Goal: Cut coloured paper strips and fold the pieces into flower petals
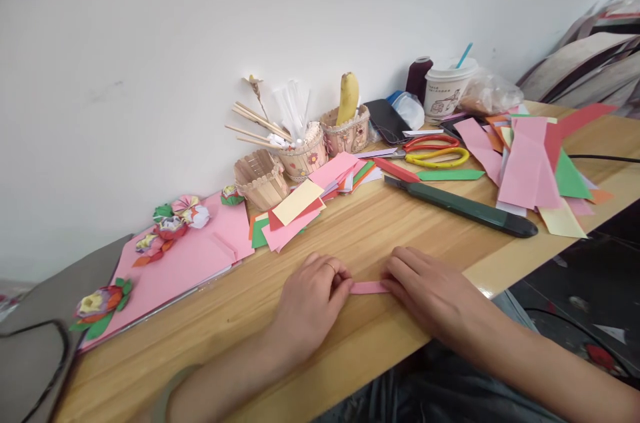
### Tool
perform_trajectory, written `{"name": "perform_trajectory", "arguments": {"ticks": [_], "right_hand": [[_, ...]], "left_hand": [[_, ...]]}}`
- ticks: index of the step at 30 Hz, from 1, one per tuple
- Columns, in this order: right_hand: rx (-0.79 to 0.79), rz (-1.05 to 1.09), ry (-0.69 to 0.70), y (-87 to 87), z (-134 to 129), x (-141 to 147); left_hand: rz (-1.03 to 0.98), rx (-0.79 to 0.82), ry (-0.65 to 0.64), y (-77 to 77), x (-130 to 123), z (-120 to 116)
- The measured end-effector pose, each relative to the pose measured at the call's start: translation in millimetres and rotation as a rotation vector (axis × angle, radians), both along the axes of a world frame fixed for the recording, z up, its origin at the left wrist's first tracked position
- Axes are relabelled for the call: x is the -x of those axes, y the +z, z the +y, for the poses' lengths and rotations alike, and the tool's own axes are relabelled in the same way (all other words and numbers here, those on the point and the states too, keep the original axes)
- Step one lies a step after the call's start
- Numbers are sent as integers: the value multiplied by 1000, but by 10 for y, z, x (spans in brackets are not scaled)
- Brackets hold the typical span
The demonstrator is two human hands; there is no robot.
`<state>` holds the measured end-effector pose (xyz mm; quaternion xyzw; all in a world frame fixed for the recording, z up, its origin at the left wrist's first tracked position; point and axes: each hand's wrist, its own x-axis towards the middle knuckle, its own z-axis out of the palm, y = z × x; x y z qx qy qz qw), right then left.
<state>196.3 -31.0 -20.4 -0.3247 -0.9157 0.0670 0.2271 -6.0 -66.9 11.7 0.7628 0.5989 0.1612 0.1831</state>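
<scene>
A narrow pink paper strip (pixel 369 287) lies flat near the table's front edge, stretched between my two hands. My left hand (pixel 314 296) pinches its left end between thumb and fingers; a ring is on one finger. At the other end, my right hand (pixel 433 286) grips the strip with fingers bent over it. Both ends of the paper are hidden under the fingers. Beyond my right hand lies a dark green utility knife (pixel 465 208). Small stacks of coloured paper pieces (pixel 295 213) sit beyond my left hand.
Folded paper flowers (pixel 171 226) rest on pink sheets (pixel 185 263) at left. Along the wall stand small decorated baskets (pixel 260 179) with sticks, straws and a banana (pixel 348 97). Scissors (pixel 435 149), a lidded cup (pixel 447 91) and loose paper strips (pixel 527 163) lie right. The wooden table (pixel 210 343) ends before me.
</scene>
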Motion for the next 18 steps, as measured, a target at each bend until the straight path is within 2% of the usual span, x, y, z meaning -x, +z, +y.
{"name": "perform_trajectory", "arguments": {"ticks": [2,4,9,13,18], "right_hand": [[-42,11,-26,2,-14,5],[-73,17,-48,11,-25,9],[-18,14,-90,41,-15,14],[19,-29,-163,78,8,-11],[88,-21,-200,92,4,-145]], "left_hand": [[56,-30,-8,-11,-7,5],[121,-126,-56,-44,-3,-1],[297,-447,-384,-170,14,-34],[359,-594,-411,-175,4,-41],[380,-611,-437,-65,34,-54]]}}
